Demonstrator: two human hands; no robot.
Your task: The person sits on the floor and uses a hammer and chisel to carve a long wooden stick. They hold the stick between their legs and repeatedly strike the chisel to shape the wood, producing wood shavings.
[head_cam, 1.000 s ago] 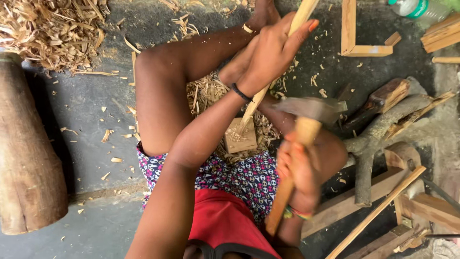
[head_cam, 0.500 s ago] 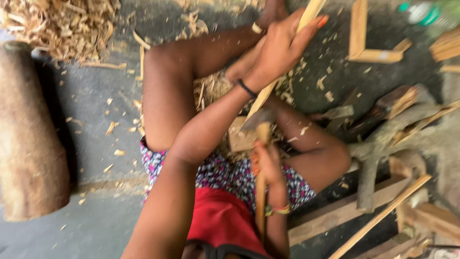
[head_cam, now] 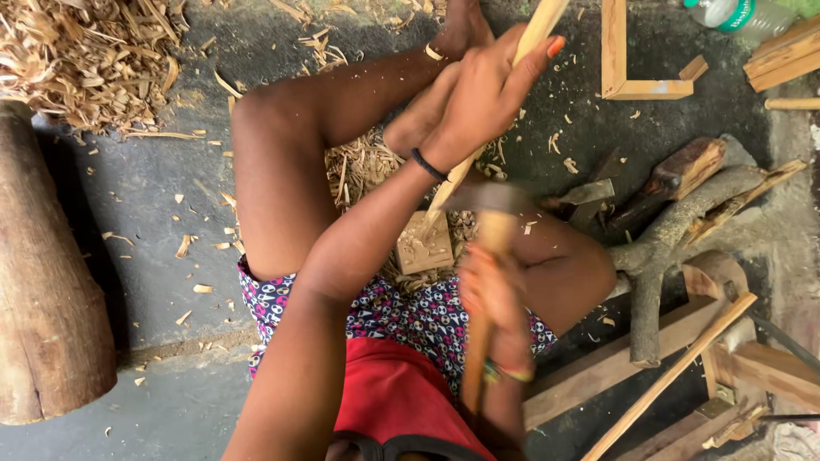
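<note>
I sit on the ground with my knees bent. My left hand [head_cam: 491, 90] grips a pale wooden stick [head_cam: 536, 26] that stands slanted, its lower tip resting on a small wooden block [head_cam: 424, 249] between my legs. My right hand [head_cam: 493, 299], blurred by motion, holds the wooden handle of an adze-like chopping tool [head_cam: 489, 248]. The tool's dark metal head [head_cam: 478, 196] is beside the lower part of the stick, just above the block. Wood shavings [head_cam: 359, 166] lie around the block.
A large log [head_cam: 43, 299] stands at the left, under a heap of shavings [head_cam: 81, 51]. Rough branches [head_cam: 683, 213], planks [head_cam: 632, 350], an L-shaped wooden frame [head_cam: 619, 51] and a plastic bottle [head_cam: 739, 13] lie at the right.
My right hand swung the chopping tool down onto the stick near the block and is now lifting it a little. My left hand kept hold of the stick.
</note>
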